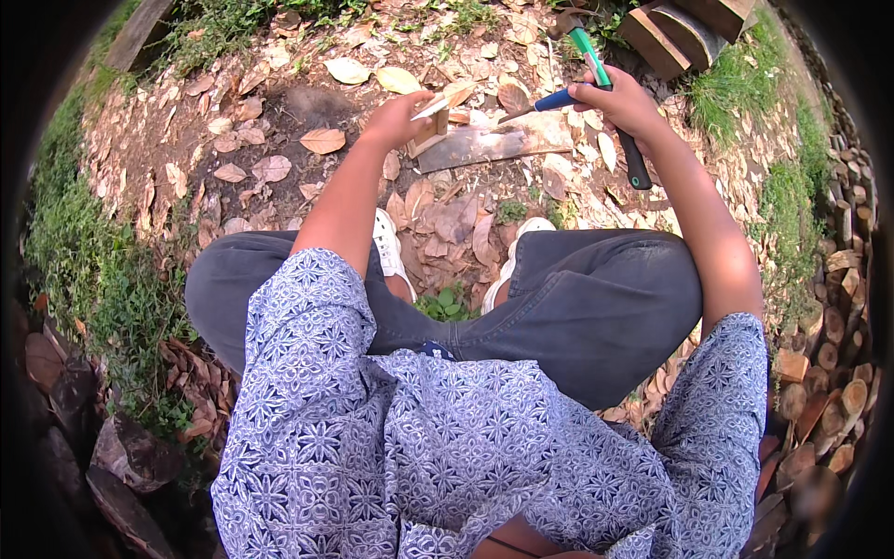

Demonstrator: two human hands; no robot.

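Observation:
My left hand (395, 122) is closed around a small pale wooden piece (429, 137) with box-like sides, and part of it is hidden by the fingers. My right hand (622, 101) grips two tools at once. One is a hammer (582, 44) with a green and black handle, its head pointing away from me. The other is a blue-handled tool (555, 101) with a thin dark blade aimed left toward the wooden piece; whether it is a chisel or a screwdriver I cannot tell. Beneath both hands a flat wooden board (494, 146) lies on the ground.
Dry leaves (323, 141) cover the soil around the board. Cut wooden blocks (655, 42) stand at the far right, and stacked logs (831, 354) line the right side. Green plants (102, 265) grow on the left. My bent knees and white shoes (388, 242) are close below.

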